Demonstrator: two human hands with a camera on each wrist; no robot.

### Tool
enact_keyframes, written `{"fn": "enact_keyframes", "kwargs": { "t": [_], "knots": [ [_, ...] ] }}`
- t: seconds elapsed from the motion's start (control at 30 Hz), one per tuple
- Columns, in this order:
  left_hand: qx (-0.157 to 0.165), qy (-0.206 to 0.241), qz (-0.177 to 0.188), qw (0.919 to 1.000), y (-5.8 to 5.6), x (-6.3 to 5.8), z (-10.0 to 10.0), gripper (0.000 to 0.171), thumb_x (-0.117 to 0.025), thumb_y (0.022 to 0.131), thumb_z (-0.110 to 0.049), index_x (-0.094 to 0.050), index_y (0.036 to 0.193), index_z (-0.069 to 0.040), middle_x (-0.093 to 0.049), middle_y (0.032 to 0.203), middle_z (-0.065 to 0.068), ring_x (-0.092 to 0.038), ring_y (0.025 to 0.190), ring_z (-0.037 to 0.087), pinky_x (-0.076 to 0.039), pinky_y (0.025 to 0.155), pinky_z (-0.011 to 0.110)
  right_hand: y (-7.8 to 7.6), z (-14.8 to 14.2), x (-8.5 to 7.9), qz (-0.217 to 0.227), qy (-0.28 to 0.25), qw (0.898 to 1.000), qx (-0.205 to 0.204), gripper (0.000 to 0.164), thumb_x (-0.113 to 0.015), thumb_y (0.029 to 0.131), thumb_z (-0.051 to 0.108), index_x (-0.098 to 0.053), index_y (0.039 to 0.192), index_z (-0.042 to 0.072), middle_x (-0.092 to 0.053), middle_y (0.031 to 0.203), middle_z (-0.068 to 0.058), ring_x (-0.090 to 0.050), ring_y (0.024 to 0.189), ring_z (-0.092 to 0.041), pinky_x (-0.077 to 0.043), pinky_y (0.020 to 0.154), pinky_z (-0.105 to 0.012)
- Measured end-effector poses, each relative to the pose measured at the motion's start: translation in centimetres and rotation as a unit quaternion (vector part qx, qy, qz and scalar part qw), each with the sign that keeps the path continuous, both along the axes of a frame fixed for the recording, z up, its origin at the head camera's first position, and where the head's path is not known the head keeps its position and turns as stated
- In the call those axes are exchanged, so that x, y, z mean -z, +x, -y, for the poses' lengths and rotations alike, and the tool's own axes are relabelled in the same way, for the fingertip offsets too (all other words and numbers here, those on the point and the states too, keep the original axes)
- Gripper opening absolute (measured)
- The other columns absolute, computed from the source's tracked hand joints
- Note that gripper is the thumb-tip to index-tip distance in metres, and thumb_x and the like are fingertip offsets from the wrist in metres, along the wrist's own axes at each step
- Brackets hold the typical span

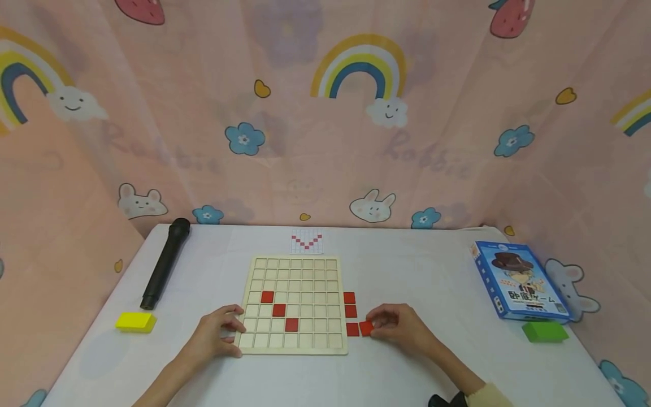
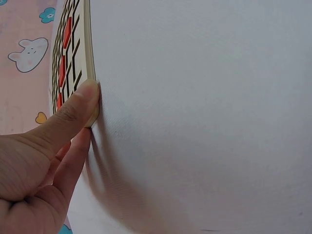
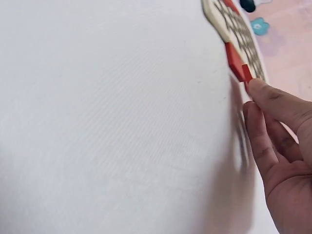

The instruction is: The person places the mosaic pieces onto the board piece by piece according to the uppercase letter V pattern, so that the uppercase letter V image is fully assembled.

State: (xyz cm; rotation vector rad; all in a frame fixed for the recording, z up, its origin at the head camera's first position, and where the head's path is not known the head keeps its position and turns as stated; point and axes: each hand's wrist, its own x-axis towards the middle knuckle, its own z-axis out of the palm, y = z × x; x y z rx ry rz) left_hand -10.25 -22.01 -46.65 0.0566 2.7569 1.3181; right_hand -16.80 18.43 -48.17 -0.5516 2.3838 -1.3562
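A cream grid board [image 1: 292, 351] lies on the white table with red square tiles set in three of its cells, stepping down to the right. My left hand [image 1: 213, 333] grips the board's lower left edge; in the left wrist view the thumb [image 2: 73, 112] presses on its corner. To the right of the board, my right hand [image 1: 402, 328] pinches a red tile [image 1: 366, 328] between thumb and fingers. That tile is also seen at the fingertips in the right wrist view, beside another red tile [image 3: 235, 61]. Several loose red tiles [image 1: 350, 311] line the board's right edge.
Behind the board lies a small pattern card [image 1: 307, 242] with red squares in a V. A black microphone-like cylinder [image 1: 166, 263] and a yellow block [image 1: 135, 322] are at left. At right are a blue box [image 1: 521, 281] and a green block [image 1: 545, 332].
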Motion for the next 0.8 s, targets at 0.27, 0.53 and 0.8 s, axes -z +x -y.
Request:
{"fn": "enact_keyframes", "kwargs": {
  "t": [0.27,0.53,0.8],
  "knots": [
    [-0.003,-0.005,0.001,1.0000,-0.1,0.1,0.0,0.038,-0.088,0.046,0.008,-0.069,0.077,-0.002,-0.059,0.117,0.015,-0.062,0.090,0.024,-0.059,0.068,0.026,0.0,0.6,-0.4,0.007,-0.010,0.999,0.033,0.029,-0.077,0.079,0.013,-0.069,0.105,0.002,-0.069,0.101,-0.009,-0.063,0.081,-0.017,-0.055,0.072,-0.019],
    [-0.003,-0.010,0.002,0.9999,-0.2,0.1,0.0,0.038,-0.088,0.047,0.007,-0.069,0.078,-0.003,-0.059,0.118,0.014,-0.061,0.090,0.024,-0.059,0.069,0.026,0.0,1.3,-1.0,-0.003,-0.039,0.997,0.067,0.030,-0.076,0.081,0.012,-0.068,0.108,0.000,-0.069,0.102,-0.011,-0.064,0.081,-0.018,-0.055,0.073,-0.019],
    [-0.012,-0.011,0.004,0.9999,-0.1,0.2,-0.1,0.038,-0.088,0.046,0.008,-0.068,0.077,-0.003,-0.060,0.118,0.013,-0.061,0.091,0.023,-0.059,0.069,0.026,-0.3,2.9,-1.3,-0.035,-0.041,0.994,0.097,0.031,-0.078,0.079,0.010,-0.069,0.107,0.000,-0.069,0.098,-0.010,-0.063,0.078,-0.016,-0.055,0.074,-0.019]
  ]
}}
